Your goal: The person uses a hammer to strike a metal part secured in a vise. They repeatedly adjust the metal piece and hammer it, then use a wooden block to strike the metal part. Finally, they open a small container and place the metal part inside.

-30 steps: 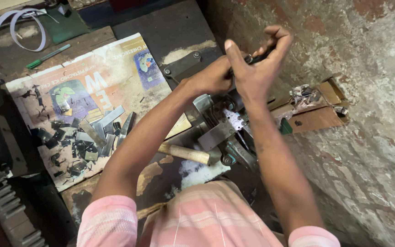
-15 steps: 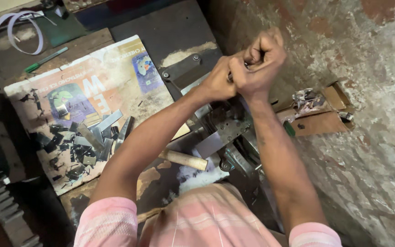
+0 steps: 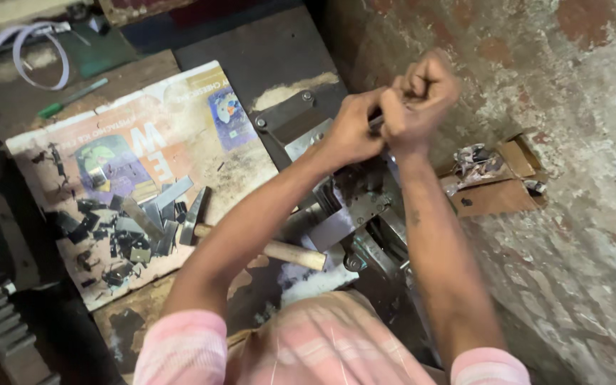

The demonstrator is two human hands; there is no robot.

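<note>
Looking down from the head camera, we saw both hands raised together over a metal bench press bolted at the edge of a dark workbench, close to a rough plastered wall. Our left hand and right hand were pressed against each other, each curled into a fist around a dark lever handle, of which only a short piece showed between the fingers. We could not tell how far the handle ran beyond the fists. Below the forearms, a hammer with a pale wooden handle lay on the bench, its head pointing toward a heap of small grey metal offcuts. Those offcuts were scattered over a printed cardboard sheet that covered the left part of the bench. A green screwdriver lay beyond the sheet, near a loop of white strap. To the right of the press, against the wall, sat an open cardboard box holding crumpled shiny scraps. Pink striped sleeves filled the bottom of the view.
</note>
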